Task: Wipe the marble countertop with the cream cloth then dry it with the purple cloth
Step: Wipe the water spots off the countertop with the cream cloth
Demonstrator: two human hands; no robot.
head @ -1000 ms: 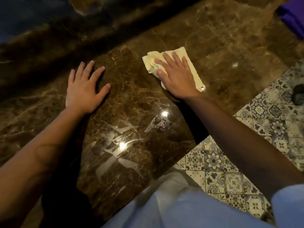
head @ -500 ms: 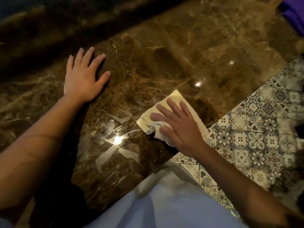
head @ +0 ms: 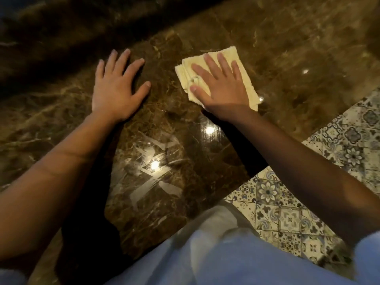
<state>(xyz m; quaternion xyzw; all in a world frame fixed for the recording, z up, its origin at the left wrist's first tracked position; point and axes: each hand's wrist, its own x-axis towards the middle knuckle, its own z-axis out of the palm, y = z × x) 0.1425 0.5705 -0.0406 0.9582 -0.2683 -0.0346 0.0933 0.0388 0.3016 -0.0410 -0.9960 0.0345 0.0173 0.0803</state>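
Note:
The brown marble countertop (head: 277,48) fills most of the view. A folded cream cloth (head: 244,79) lies flat on it, upper middle. My right hand (head: 221,85) presses down on the cloth with fingers spread, covering most of it. My left hand (head: 117,87) rests flat on the bare marble just left of the cloth, fingers apart, holding nothing. The purple cloth is not in view.
The counter's front edge runs diagonally from lower left to right. Beyond it is a patterned tiled floor (head: 329,171). My light blue clothing (head: 205,254) fills the bottom. Wet streaks and light glare (head: 154,165) show on the marble near me.
My right hand has pushed the cream cloth away from the counter's front edge, back up beside my left hand. The left hand has stayed planted. The purple cloth has left the frame.

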